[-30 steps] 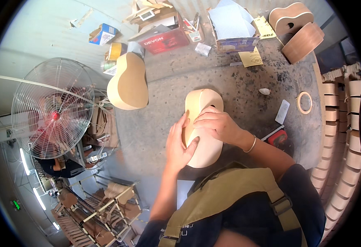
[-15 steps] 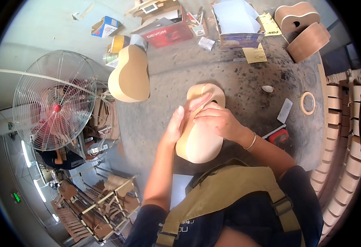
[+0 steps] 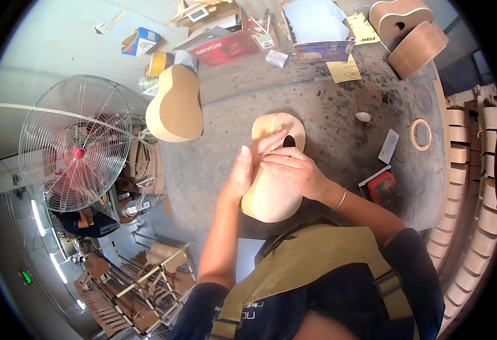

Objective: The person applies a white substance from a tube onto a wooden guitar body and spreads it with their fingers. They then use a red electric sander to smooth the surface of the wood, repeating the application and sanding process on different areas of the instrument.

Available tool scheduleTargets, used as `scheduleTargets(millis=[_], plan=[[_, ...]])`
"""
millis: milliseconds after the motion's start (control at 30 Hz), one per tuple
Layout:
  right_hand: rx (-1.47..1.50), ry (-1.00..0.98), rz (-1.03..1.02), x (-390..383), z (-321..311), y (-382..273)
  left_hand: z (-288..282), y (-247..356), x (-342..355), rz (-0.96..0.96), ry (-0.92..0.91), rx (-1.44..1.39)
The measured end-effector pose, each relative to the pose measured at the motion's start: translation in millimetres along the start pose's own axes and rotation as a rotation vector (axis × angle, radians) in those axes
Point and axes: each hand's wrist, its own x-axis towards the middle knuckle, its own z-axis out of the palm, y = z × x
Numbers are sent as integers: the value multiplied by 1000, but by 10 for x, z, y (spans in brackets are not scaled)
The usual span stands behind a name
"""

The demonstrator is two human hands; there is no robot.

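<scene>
Since a second ago left hand (image 3: pixel 242 173) went from cupping the unfinished guitar body (image 3: pixel 271 187) to flat open against its left edge, bracing it mid-bench (image 3: pixel 339 107). Right hand (image 3: pixel 294 170) lies curled on top by the soundhole, steadying, not clamping. Second body (image 3: pixel 174 105) overhangs left; tape roll (image 3: pixel 420 134) right, room between.

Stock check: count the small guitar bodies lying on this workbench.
4: one under both hands, one at the bench's left edge, two stacked at the far right corner. Others may be hidden.
</scene>
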Motion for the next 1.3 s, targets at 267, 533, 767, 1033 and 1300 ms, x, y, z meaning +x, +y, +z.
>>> scheduleTargets(millis=[267,533,767,1033,1300], plan=[[46,28,81,-34,15,-123,15,15,15,-3,4,-29],[31,-1,36,-75,28,-106,18,39,21,-13,-8,-3],[16,-44,11,-82,-33,-185,27,2,26,-28,-7,9],[-68,-67,-99,-109,-42,-223,21,19,43,-29,-31,59],[-253,-91,-200,-41,-178,-183,20,-19,39,-38,-32,54]])
